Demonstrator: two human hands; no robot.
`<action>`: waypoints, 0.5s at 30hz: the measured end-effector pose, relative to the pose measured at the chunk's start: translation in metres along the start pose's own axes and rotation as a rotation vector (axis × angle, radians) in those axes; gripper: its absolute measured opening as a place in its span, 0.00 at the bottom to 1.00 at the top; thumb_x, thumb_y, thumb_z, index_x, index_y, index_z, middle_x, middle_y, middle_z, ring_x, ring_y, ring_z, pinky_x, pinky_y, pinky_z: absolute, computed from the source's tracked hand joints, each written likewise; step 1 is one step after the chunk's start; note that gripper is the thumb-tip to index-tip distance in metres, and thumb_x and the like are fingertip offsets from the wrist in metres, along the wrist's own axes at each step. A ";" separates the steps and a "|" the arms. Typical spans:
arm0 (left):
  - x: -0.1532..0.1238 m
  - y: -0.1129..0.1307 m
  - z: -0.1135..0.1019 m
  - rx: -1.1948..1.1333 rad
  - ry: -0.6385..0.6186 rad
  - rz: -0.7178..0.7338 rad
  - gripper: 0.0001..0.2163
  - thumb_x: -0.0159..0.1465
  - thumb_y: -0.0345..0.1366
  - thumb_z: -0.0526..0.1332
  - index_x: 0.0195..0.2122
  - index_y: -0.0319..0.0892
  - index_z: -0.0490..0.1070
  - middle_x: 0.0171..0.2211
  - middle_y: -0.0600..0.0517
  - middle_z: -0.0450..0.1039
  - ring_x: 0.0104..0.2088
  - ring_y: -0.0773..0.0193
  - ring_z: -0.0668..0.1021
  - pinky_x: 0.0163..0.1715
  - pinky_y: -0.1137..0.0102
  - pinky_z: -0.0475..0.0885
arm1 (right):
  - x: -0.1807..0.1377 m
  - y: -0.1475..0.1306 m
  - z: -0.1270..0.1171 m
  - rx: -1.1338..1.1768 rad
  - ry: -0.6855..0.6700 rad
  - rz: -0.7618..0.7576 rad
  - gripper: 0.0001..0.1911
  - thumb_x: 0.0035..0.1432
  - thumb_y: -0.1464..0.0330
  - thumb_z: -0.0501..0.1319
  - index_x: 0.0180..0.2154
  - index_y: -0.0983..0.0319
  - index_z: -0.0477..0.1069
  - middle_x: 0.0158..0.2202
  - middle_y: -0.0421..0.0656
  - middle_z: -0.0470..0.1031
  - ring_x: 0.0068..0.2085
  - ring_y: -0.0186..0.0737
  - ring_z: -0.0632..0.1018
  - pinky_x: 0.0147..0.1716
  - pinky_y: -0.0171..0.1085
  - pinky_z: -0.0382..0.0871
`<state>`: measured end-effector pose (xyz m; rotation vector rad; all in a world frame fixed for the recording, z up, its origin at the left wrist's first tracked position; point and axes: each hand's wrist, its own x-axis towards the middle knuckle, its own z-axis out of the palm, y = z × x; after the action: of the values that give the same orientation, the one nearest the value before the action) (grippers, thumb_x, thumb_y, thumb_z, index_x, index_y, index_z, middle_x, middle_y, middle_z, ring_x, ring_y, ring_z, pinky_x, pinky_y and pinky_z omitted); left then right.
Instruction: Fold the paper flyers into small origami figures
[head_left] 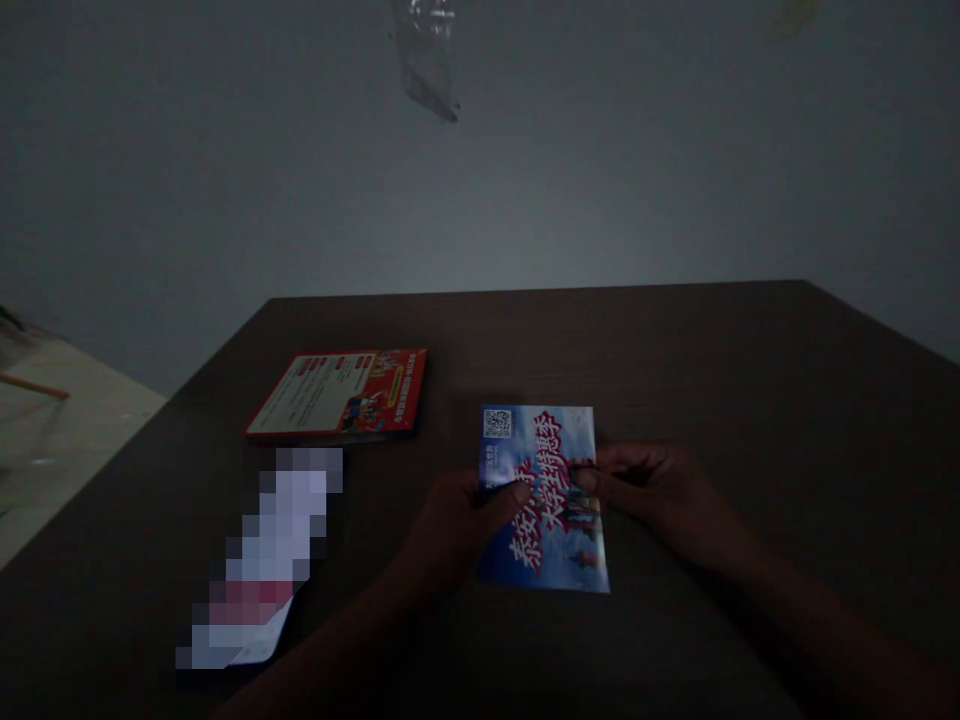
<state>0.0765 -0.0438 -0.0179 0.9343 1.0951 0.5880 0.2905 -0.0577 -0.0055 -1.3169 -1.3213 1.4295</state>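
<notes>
A blue leaflet (pixel 551 540) with red and white lettering and a QR code lies near the front middle of the dark table (pixel 675 350). My left hand (pixel 454 530) pinches its left edge, thumb on top of the paper. My right hand (pixel 652 490) pinches the leaflet near its middle right, fingers closed on the paper. Both forearms reach in from the bottom of the view.
A red-bordered flyer stack (pixel 341 392) lies at the left rear of the table. A pixelated paper (pixel 262 560) lies to the front left. A clear plastic piece (pixel 427 55) hangs at the top by the grey wall. Pale floor (pixel 67 420) shows left of the table.
</notes>
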 end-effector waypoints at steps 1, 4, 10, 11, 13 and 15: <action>0.000 -0.001 0.000 0.025 0.009 0.001 0.15 0.53 0.46 0.66 0.32 0.38 0.76 0.28 0.48 0.79 0.29 0.57 0.81 0.32 0.65 0.75 | 0.000 0.000 0.000 0.016 0.007 0.011 0.11 0.50 0.60 0.67 0.27 0.62 0.77 0.24 0.40 0.77 0.25 0.32 0.74 0.26 0.32 0.67; -0.001 -0.004 0.001 0.045 -0.002 0.021 0.15 0.54 0.46 0.65 0.33 0.39 0.76 0.29 0.49 0.79 0.29 0.57 0.81 0.31 0.66 0.75 | -0.001 0.000 0.002 0.073 0.021 0.052 0.14 0.50 0.58 0.66 0.24 0.63 0.74 0.21 0.39 0.75 0.22 0.32 0.72 0.23 0.32 0.66; -0.004 0.000 0.004 0.081 0.014 0.038 0.14 0.54 0.46 0.65 0.32 0.38 0.75 0.28 0.48 0.80 0.26 0.59 0.80 0.28 0.68 0.75 | -0.001 -0.004 0.004 0.099 0.039 0.018 0.12 0.50 0.60 0.66 0.25 0.63 0.74 0.21 0.39 0.75 0.22 0.31 0.72 0.23 0.32 0.65; -0.005 0.000 0.004 0.079 0.009 0.031 0.14 0.54 0.46 0.65 0.33 0.38 0.75 0.28 0.48 0.80 0.26 0.59 0.80 0.28 0.68 0.75 | -0.001 -0.005 0.004 0.087 0.053 0.011 0.12 0.49 0.61 0.67 0.24 0.63 0.74 0.21 0.39 0.75 0.22 0.31 0.72 0.23 0.31 0.64; -0.005 0.001 0.004 0.075 -0.003 0.024 0.14 0.54 0.46 0.65 0.33 0.39 0.75 0.28 0.49 0.80 0.26 0.60 0.80 0.28 0.68 0.75 | -0.001 -0.005 0.003 0.074 0.072 0.006 0.12 0.48 0.61 0.68 0.24 0.63 0.73 0.21 0.39 0.75 0.23 0.32 0.72 0.23 0.31 0.64; -0.005 0.001 0.004 0.086 -0.006 0.028 0.13 0.55 0.45 0.65 0.32 0.39 0.75 0.27 0.50 0.79 0.25 0.61 0.80 0.27 0.69 0.75 | -0.001 -0.005 0.003 0.079 0.077 0.006 0.12 0.49 0.60 0.67 0.27 0.63 0.74 0.23 0.39 0.76 0.24 0.33 0.73 0.25 0.32 0.65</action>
<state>0.0785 -0.0486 -0.0141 1.0268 1.1101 0.5645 0.2876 -0.0582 -0.0002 -1.3117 -1.2002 1.4067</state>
